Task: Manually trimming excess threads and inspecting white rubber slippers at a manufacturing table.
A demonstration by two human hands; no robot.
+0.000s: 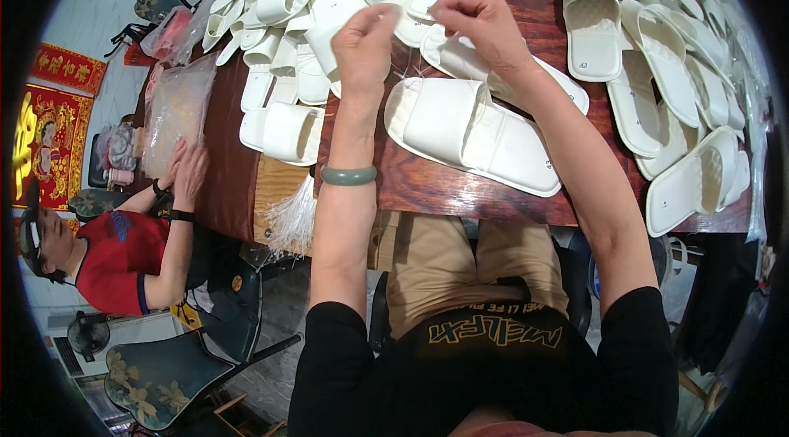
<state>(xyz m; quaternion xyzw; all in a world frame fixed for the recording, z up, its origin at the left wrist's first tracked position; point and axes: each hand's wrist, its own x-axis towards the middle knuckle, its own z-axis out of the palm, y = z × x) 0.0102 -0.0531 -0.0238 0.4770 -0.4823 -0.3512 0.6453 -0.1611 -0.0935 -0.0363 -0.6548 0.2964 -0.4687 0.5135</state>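
Note:
My left hand (pixel 364 43) and my right hand (pixel 481 26) are raised side by side over a dark wooden table (pixel 427 186). Each has its fingertips pinched together, a small gap apart. Whatever is pinched is too thin to make out, though a few fine pale strands (pixel 404 72) show just below the hands. A green bangle (pixel 348 176) sits on my left wrist. Under the hands a pair of white slippers (pixel 472 129) lies stacked flat, near the table's front edge.
Several loose white slippers (pixel 657 67) cover the back and right of the table. A tuft of thin white plastic ties (pixel 292 219) lies on a pale board at the front left. A person in a red shirt (pixel 123 260) presses a clear plastic bag (pixel 177 104) at the left.

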